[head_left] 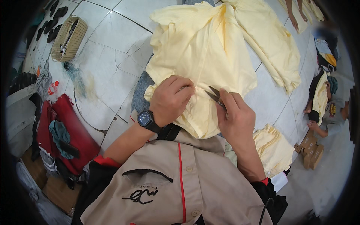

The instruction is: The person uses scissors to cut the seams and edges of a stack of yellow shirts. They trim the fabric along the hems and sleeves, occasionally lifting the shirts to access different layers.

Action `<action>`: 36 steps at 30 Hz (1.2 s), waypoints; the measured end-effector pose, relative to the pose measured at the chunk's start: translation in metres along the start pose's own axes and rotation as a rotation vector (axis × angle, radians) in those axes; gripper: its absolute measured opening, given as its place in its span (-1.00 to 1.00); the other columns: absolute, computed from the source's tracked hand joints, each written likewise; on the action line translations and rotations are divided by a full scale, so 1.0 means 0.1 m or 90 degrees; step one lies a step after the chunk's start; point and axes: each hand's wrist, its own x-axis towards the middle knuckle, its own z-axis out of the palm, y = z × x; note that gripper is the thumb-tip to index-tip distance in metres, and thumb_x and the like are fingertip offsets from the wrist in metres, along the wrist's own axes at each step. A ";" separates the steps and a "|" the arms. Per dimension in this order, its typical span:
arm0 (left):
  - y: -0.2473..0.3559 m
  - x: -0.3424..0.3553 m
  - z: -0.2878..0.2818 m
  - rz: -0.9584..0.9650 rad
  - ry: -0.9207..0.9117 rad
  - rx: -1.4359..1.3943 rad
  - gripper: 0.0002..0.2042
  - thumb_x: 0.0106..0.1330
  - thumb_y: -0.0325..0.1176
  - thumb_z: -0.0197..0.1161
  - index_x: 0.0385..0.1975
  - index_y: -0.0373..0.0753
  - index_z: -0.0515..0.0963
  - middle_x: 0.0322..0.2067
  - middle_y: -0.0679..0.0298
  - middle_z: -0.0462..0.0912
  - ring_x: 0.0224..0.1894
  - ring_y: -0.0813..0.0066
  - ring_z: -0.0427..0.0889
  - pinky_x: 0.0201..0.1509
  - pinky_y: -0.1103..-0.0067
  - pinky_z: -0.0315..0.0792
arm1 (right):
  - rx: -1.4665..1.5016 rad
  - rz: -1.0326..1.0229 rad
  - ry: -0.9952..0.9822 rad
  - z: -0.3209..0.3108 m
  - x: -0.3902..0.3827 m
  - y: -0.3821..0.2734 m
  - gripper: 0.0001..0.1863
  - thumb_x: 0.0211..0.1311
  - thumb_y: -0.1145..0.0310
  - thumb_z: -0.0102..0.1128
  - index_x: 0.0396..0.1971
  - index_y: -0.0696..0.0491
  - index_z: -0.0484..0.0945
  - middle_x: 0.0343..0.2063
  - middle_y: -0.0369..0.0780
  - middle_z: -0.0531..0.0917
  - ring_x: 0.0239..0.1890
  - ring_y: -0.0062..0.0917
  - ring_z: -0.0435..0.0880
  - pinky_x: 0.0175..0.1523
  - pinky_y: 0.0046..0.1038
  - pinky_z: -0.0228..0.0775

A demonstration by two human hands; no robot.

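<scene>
Tan shirt [161, 187] closest to the lens: red piping down the front, buttons, pocket on the wearer's left.

Yellow cloth [202, 56] sits just past it, bunched at the near end and spread out over the lap and beyond. Jeans [141, 90] show along its left edge.

Left hand [174, 97]: fingers curled in, pinching a fold of the cloth. Small dark bit between those fingers (can't tell what). Black watch [144, 118] on that wrist.

Right hand [237, 114]: closed around the snips [215, 96], blades slightly apart, tips aimed at the left hand just beside it. Can't tell if the tips touch the cloth.

More yellow fabric [273, 148] heaped near the right forearm.

Around: white tile floor [103, 60], cracked in places. Upper left, tan basket [69, 39] with dark items inside, sandals [52, 26] beside it. Red cloth [77, 129] at left, small bottle [53, 88] near it. Cardboard boxes [311, 150] far right, another person's hand [313, 125] just above.
</scene>
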 end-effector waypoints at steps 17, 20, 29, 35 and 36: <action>0.04 -0.03 -0.03 -0.027 -0.004 -0.018 -0.84 0.18 -0.62 0.39 -0.26 -0.32 0.63 -0.17 0.12 0.77 -0.05 0.07 0.73 0.03 0.31 0.62 | -0.131 -0.133 -0.004 0.06 -0.01 -0.02 -0.54 0.04 0.52 0.26 0.02 0.22 0.66 -0.39 -0.25 0.57 -0.42 -0.46 0.61 -0.39 -0.41 0.46; 0.05 -0.03 -0.03 -0.032 -0.003 -0.015 -0.85 0.18 -0.62 0.38 -0.26 -0.32 0.63 -0.16 0.11 0.77 -0.03 0.07 0.74 0.05 0.32 0.62 | -0.125 -0.143 -0.010 0.05 -0.02 -0.01 -0.53 0.03 0.52 0.26 0.03 0.22 0.66 -0.39 -0.25 0.56 -0.41 -0.46 0.61 -0.38 -0.42 0.46; 0.08 -0.04 -0.05 -0.031 -0.007 -0.011 -0.85 0.20 -0.60 0.38 -0.26 -0.31 0.63 -0.15 0.11 0.78 0.00 0.07 0.74 0.06 0.31 0.63 | -0.162 -0.116 0.042 0.16 -0.06 -0.07 -0.54 0.02 0.51 0.26 0.02 0.22 0.67 -0.40 -0.25 0.55 -0.42 -0.46 0.59 -0.40 -0.45 0.45; 0.09 -0.03 -0.05 -0.019 -0.021 -0.008 -0.85 0.19 -0.60 0.38 -0.25 -0.32 0.63 -0.13 0.11 0.77 0.01 0.05 0.74 0.07 0.29 0.63 | -0.189 -0.115 0.088 0.27 -0.07 -0.09 -0.55 0.02 0.50 0.27 0.00 0.22 0.67 -0.37 -0.26 0.57 -0.42 -0.47 0.58 -0.40 -0.47 0.44; 0.09 -0.03 -0.06 -0.019 -0.024 -0.005 -0.85 0.19 -0.61 0.38 -0.25 -0.32 0.63 -0.12 0.10 0.77 0.02 0.05 0.74 0.08 0.29 0.63 | -0.191 -0.121 0.092 0.28 -0.06 -0.09 -0.55 0.02 0.50 0.27 0.00 0.22 0.68 -0.37 -0.26 0.58 -0.42 -0.48 0.58 -0.40 -0.47 0.43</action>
